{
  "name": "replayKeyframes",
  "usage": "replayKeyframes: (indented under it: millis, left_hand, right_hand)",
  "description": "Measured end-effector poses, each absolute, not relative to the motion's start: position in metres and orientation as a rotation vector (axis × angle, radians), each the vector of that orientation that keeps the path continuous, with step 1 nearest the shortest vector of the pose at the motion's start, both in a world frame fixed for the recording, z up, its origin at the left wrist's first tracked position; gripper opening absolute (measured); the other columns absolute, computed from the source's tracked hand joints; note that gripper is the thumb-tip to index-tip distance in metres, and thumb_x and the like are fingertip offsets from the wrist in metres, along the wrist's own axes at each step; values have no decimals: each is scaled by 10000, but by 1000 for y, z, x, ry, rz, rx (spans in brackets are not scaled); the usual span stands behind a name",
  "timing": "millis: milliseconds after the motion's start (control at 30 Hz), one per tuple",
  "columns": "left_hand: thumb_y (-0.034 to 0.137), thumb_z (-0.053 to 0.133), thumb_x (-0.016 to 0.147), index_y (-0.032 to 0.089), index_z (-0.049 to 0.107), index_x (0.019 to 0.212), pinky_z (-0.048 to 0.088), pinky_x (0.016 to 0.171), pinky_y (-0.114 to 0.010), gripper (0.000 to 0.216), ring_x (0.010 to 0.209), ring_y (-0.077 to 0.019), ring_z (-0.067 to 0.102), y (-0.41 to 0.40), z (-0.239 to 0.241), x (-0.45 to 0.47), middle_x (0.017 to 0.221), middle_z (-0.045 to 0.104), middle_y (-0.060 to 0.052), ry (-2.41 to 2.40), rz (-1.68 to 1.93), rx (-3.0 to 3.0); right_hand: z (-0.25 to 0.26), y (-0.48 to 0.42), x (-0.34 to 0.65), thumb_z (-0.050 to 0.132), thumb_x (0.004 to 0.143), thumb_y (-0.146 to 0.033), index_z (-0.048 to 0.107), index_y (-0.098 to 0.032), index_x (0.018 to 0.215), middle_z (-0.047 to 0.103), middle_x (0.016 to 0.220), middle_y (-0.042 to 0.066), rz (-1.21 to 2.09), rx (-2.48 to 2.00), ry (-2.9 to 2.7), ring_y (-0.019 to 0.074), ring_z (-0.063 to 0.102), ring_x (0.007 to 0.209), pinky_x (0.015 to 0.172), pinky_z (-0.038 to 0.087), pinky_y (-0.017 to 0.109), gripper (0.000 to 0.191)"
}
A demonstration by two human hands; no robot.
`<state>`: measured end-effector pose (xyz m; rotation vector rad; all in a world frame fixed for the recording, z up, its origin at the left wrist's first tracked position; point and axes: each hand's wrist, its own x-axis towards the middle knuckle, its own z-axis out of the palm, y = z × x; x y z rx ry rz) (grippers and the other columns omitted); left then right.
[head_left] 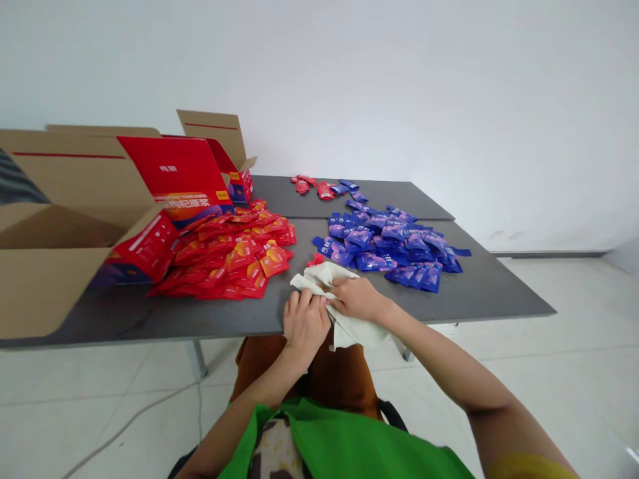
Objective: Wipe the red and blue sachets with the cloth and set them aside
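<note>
A pale, crumpled cloth (pixel 344 327) lies at the table's front edge, one part hanging over it. My right hand (pixel 360 297) is closed on the cloth, its fingers bunched into the folds. My left hand (pixel 305 324) is beside it at the cloth's left side, fingers bent and thumb drawn in against the fabric, close to the right fingertips. Whatever may be under the cloth or the left fingers is hidden. Just behind the cloth, a bit of a red sachet (pixel 315 260) shows.
A heap of red sachets (pixel 234 256) lies left, against open cardboard boxes (pixel 172 166). Blue sachets (pixel 394 243) are piled right of the cloth. Several red and blue sachets (pixel 325 191) lie at the back of the grey table (pixel 492 289), near the wall. A cable (pixel 134 419) runs across the floor.
</note>
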<state>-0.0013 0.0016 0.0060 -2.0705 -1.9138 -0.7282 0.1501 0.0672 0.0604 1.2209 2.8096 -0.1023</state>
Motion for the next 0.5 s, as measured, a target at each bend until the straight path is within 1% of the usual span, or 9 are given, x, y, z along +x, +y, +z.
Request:
replayKeyframes:
  millis: [67,133,233,333,400,500]
  left_hand:
    - [328,365,969,211,677,820,335,729,-380,366,878,-245,492,2,5,-1,899,623,-85,-1922,-732,-2060]
    - [333,366,966,206,678,827,329,725,-383,364,884,-251,489,3,4,0,913,624,-94,-1931,-741,-2049]
    - [346,361,964,207,679,823,324,720,-388,375,879,-260,480,3,2,2,909,621,-106,-1965,-752,-2031]
    - [361,362,959,219,687,842,324,722,-392,374,887,-270,471,3,2,4,896,615,-112,-2006,-756,-2031]
    - [365,362,957,224,692,881,328,725,-396,368,897,-275,468,3,3,5,922,619,-114,-2020,-742,-2042]
    - [363,355,959,224,691,907,337,735,-400,367,906,-273,475,3,6,4,959,622,-111,-2025,-698,-2053]
  right_hand:
    - [62,76,143,346,994,-522,644,-243,1209,674,1047,97,-124,1225,2798,239,637,965,785,463,283,461]
    - [61,92,130,344,987,-542,665,-233,1157,683,1041,94,-131,1299,2782,249,638,978,787,472,299,477]
    - [58,112,112,264,989,-599,672,-199,1109,687,1034,108,-110,1550,2690,252,642,976,789,487,314,583]
    - [54,114,113,186,973,-658,683,-188,1075,685,1030,128,-56,1733,2585,258,646,964,794,493,322,691]
    - [54,104,124,165,981,-640,670,-195,1127,684,1029,134,-3,1767,2556,263,647,959,800,492,330,689]
    - [57,83,141,231,994,-598,559,-234,1326,691,1024,119,-7,1591,2640,263,648,948,803,487,341,592]
